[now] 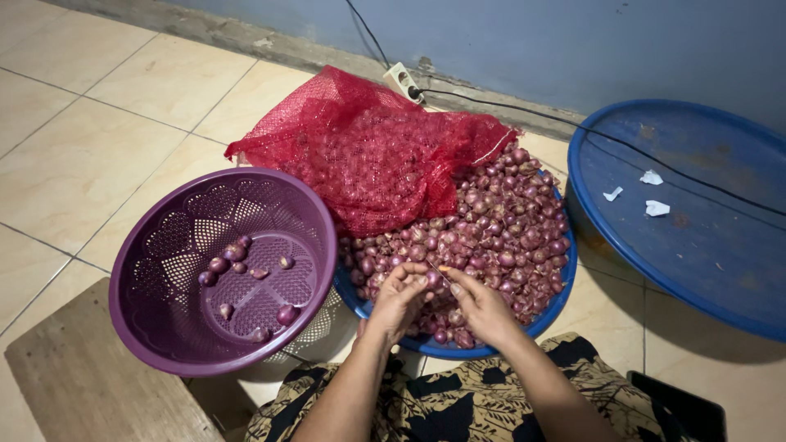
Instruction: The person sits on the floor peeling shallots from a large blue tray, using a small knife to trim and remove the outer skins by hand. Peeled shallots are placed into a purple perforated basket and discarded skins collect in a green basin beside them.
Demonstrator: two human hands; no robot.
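My left hand [401, 299] and my right hand [481, 307] meet over the near edge of a blue basin [565, 282] heaped with small purple-red shallots [499, 229]. Both hands pinch one shallot [431, 279] between their fingertips. A thin blade seems to lie in my right fingers, but it is too small to be sure. To the left stands a purple perforated basket [164, 270] with several peeled shallots [233, 260] in its bottom.
A red mesh sack [368, 147] of shallots lies over the back of the basin. A large blue lid or tub [696, 221] with paper scraps sits at the right. A power strip [404, 80] and black cable run along the wall. A wooden board [90, 385] lies at lower left.
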